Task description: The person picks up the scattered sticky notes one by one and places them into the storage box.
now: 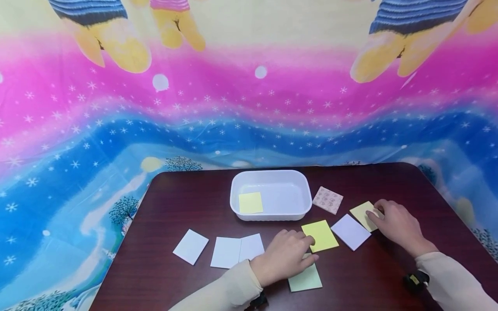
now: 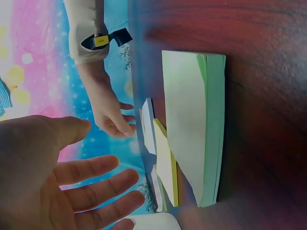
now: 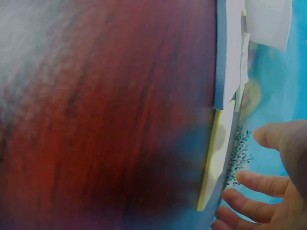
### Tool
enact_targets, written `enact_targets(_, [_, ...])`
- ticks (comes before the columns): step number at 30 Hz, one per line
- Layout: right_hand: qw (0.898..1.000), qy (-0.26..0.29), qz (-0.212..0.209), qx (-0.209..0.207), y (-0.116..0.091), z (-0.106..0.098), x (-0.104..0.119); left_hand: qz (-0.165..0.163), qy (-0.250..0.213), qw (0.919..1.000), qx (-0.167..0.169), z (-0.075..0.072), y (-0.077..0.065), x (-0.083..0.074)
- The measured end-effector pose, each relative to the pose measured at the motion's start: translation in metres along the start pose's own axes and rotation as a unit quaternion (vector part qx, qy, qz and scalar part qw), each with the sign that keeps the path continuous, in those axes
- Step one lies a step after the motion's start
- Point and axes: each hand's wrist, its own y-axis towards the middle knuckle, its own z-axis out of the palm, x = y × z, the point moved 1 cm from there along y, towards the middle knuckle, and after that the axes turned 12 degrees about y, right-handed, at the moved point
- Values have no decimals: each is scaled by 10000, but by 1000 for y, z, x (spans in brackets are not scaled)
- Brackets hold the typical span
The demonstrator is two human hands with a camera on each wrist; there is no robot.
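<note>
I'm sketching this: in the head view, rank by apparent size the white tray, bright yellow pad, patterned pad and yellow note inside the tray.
Largest to smallest:
1. White tray
2. Bright yellow pad
3. Patterned pad and yellow note: too alike to rank

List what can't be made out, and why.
- Head: upper part of pale green notepad, behind left hand.
- Head: right corner of pale yellow notepad, behind right hand.
- Left wrist: most of white tray, cut off by bottom edge.
- Right wrist: wood grain of table, blurred.
</note>
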Motion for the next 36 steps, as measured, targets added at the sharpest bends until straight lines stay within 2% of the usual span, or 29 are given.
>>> enact_targets(12, [9981,-352,415,297,5,11,-5,118,35,9998,162,-1,3,-9])
enact_targets(22, [9954,-688,437,499,6,14,1,141,144,9997,167,-2,2,-11])
enact_targets(31, [9957,-553,525,532,5,12,0,135,101,9997,197,1,1,-11])
enact_targets(36, [9971,-349,559,372,5,12,-2,159,93,9997,146,1,0,-11])
